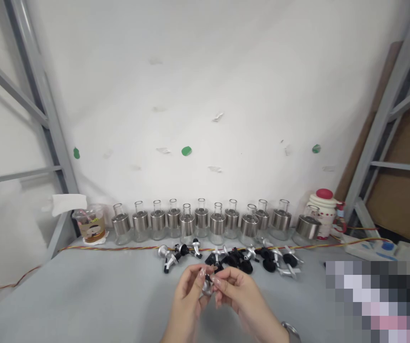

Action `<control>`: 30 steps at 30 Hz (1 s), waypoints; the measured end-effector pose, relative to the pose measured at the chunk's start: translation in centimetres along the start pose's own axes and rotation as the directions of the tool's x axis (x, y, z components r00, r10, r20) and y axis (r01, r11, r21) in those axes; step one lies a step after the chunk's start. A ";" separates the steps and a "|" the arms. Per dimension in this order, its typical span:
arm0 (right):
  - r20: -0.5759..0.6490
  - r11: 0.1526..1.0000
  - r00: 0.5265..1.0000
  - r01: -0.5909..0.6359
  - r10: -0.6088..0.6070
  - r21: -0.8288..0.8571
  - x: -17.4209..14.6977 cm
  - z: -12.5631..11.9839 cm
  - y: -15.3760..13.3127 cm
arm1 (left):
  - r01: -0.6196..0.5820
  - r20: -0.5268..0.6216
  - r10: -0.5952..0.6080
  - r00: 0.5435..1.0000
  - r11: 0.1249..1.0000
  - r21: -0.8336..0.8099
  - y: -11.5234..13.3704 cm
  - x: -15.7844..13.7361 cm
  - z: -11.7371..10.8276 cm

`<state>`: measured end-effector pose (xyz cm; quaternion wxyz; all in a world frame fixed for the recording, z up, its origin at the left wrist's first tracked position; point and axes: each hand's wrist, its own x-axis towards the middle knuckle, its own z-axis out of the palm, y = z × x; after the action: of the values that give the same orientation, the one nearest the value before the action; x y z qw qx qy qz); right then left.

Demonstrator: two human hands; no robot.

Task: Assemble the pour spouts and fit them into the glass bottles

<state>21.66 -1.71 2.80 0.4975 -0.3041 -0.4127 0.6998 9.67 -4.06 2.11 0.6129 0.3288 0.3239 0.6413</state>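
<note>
Near the front middle of the table, my left hand (189, 288) and my right hand (236, 289) meet with fingertips pinched together. Between them is a small silver-and-black pour spout (206, 287), partly covered by the fingers, and both hands grip it. Just beyond my fingertips lies a loose heap of similar silver and black pour spouts (233, 257). A smaller cluster of pour spouts (172, 259) lies to its left. Behind them, along the wall, stand several glass bottles (217, 224) with brushed-metal sleeves and uncapped necks.
A red-and-yellow twisted wire (126, 248) crosses the grey table (101, 295). A plastic drink cup (93, 226) stands at the back left, a white jug with a red lid (322, 209) at the back right. Beside it lies a power strip (369, 248). Metal posts flank both sides.
</note>
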 end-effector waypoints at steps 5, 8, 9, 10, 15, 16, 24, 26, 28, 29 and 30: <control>0.033 0.995 0.995 -0.095 0.095 -0.006 -0.4 0.3 -0.6 | -0.004 0.034 0.001 0.999 0.998 0.065 0.5 0.1 -0.1; 0.039 0.995 0.994 -0.100 0.100 -0.010 -0.4 0.3 -0.5 | -0.012 0.031 0.009 0.999 0.996 0.085 0.5 0.0 -0.1; 0.043 0.995 0.994 -0.100 0.100 -0.009 -0.5 0.2 -0.4 | -0.016 0.031 0.013 0.999 0.996 0.087 0.5 0.0 -0.1; 0.050 0.995 0.993 -0.102 0.102 -0.007 -0.5 0.1 -0.3 | -0.019 0.032 0.016 0.999 0.996 0.089 0.5 -0.1 -0.1; 0.102 0.994 0.989 -0.110 0.111 -0.013 -0.4 -0.1 0.1 | -0.041 0.031 0.039 0.999 0.996 0.080 0.6 -0.1 -0.2; 0.104 0.994 0.988 -0.112 0.113 -0.010 -0.4 -0.1 0.1 | -0.045 0.027 0.043 0.999 0.996 0.077 0.7 0.0 -0.2; 0.155 0.985 0.973 -0.171 0.171 -0.013 -0.7 0.2 -0.2 | -0.055 0.011 0.054 0.998 0.992 0.113 0.8 0.0 0.0; 0.138 0.988 0.978 -0.153 0.156 -0.033 -0.7 0.2 -0.1 | -0.058 0.018 0.057 0.998 0.992 0.116 0.8 -0.1 0.0; 0.109 0.990 0.988 -0.098 0.108 -0.101 -0.5 0.0 0.2 | -0.050 0.044 0.045 0.998 0.992 0.112 0.8 -0.2 0.0; 0.092 0.987 0.993 -0.061 0.076 -0.149 -0.4 -0.1 0.4 | -0.044 0.060 0.038 0.997 0.994 0.105 0.7 -0.3 0.0; 0.078 0.980 0.996 -0.026 0.042 -0.199 -0.3 -0.2 0.6 | -0.041 0.075 0.034 0.997 0.995 0.095 0.7 -0.3 0.0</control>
<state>21.66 -2.06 2.22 0.4354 -0.3303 -0.4950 0.6755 9.31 -4.42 2.71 0.5957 0.3872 0.3255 0.6239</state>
